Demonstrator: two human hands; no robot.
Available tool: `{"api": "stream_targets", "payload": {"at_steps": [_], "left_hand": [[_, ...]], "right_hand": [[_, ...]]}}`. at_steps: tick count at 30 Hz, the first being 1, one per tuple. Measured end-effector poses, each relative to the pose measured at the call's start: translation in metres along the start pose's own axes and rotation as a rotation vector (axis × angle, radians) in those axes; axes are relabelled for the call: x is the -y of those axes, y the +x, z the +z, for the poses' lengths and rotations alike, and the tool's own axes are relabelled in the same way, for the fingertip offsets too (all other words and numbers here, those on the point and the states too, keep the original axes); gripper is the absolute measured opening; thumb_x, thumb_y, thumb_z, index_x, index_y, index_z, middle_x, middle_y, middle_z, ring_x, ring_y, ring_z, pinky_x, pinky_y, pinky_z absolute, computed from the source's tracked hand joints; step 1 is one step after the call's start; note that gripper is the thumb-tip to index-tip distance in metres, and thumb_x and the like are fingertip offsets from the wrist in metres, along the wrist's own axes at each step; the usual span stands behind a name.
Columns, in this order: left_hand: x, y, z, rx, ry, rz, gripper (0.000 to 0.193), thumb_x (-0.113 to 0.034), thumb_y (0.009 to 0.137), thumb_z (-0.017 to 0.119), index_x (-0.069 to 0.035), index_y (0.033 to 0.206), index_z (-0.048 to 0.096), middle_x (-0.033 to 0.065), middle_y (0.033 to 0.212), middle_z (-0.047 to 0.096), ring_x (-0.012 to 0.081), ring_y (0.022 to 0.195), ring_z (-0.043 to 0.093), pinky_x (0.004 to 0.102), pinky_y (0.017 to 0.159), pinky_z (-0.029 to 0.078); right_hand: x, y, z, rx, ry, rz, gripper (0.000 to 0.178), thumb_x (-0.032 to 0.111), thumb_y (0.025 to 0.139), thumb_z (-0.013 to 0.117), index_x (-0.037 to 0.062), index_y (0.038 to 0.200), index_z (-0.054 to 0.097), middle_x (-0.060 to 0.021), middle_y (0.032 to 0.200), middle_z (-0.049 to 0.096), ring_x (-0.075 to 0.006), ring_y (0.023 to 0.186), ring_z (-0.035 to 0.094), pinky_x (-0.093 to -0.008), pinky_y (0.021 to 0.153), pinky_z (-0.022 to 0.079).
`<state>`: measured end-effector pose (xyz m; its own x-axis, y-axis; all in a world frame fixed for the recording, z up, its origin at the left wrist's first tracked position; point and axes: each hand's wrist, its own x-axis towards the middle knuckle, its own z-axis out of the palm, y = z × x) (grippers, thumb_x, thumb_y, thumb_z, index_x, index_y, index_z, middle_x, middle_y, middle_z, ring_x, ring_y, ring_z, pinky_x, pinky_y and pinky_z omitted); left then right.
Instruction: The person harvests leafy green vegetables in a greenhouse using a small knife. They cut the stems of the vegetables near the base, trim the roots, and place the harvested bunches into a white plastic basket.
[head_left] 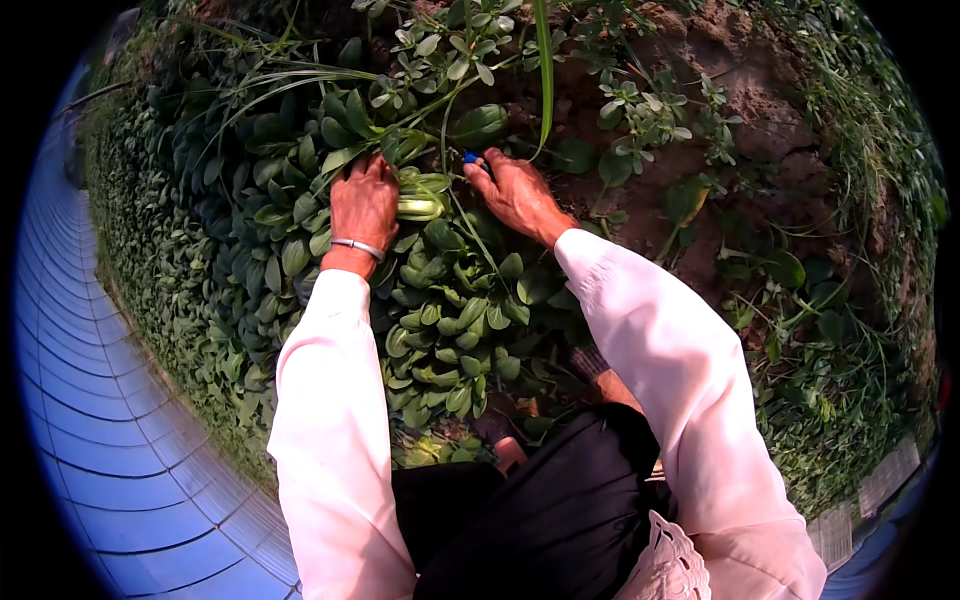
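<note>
My left hand (364, 208), with a light band at the wrist, is closed round a head of bok choy (420, 206). The pale green stalk base points right, toward my other hand, and dark leaves stick out beyond the fingers. Just right of it, apart from the stalks, my right hand (515, 195) is closed on a small blue object (469, 157). Only a bit of blue shows by the thumb and index finger; the rest is hidden in the grip. More bok choy plants (455, 320) stand below and between my forearms.
Dense leafy greens (180, 250) fill the left side. Bare brown soil (760, 110) with weeds (640, 115) lies at the upper right. Long grass blades (544, 70) hang above my hands. A blue sheeted greenhouse wall (90, 400) curves along the left. My feet are among the plants below.
</note>
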<state>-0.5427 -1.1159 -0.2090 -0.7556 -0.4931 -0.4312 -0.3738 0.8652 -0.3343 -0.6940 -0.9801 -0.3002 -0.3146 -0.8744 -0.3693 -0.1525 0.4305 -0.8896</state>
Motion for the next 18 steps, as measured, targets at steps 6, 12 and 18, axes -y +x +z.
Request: {"api": "stream_targets", "payload": {"at_steps": [6,12,18], "left_hand": [[-0.002,-0.003,0.004,-0.046,-0.069,-0.006,0.065,-0.018,0.055,0.084,-0.007,0.115,0.061,0.0078,0.127,0.056,0.0255,0.118,0.053,0.0442,0.096,0.044],[0.007,-0.018,0.025,-0.116,-0.285,0.02,0.067,-0.01,0.054,0.08,-0.01,0.118,0.058,0.0094,0.128,0.055,0.0286,0.115,0.054,0.0425,0.09,0.046],[0.012,-0.019,0.014,-0.182,-0.153,-0.036,0.064,-0.011,0.05,0.08,-0.013,0.11,0.059,0.0097,0.135,0.052,0.0268,0.117,0.049,0.0472,0.087,0.039]], "right_hand": [[0.002,0.019,0.013,0.014,-0.191,-0.012,0.038,0.038,0.095,0.049,0.0018,0.097,0.062,-0.0232,0.083,0.066,-0.043,0.084,0.063,-0.0501,0.076,0.05],[-0.001,0.0,-0.004,0.101,-0.322,0.004,0.039,0.038,0.094,0.048,0.0033,0.103,0.063,-0.0229,0.087,0.067,-0.0402,0.087,0.065,-0.0483,0.078,0.051],[0.016,0.0,-0.014,0.015,-0.122,-0.01,0.039,0.039,0.095,0.048,0.0031,0.106,0.06,-0.0206,0.086,0.068,-0.0395,0.083,0.066,-0.049,0.074,0.052]]}}
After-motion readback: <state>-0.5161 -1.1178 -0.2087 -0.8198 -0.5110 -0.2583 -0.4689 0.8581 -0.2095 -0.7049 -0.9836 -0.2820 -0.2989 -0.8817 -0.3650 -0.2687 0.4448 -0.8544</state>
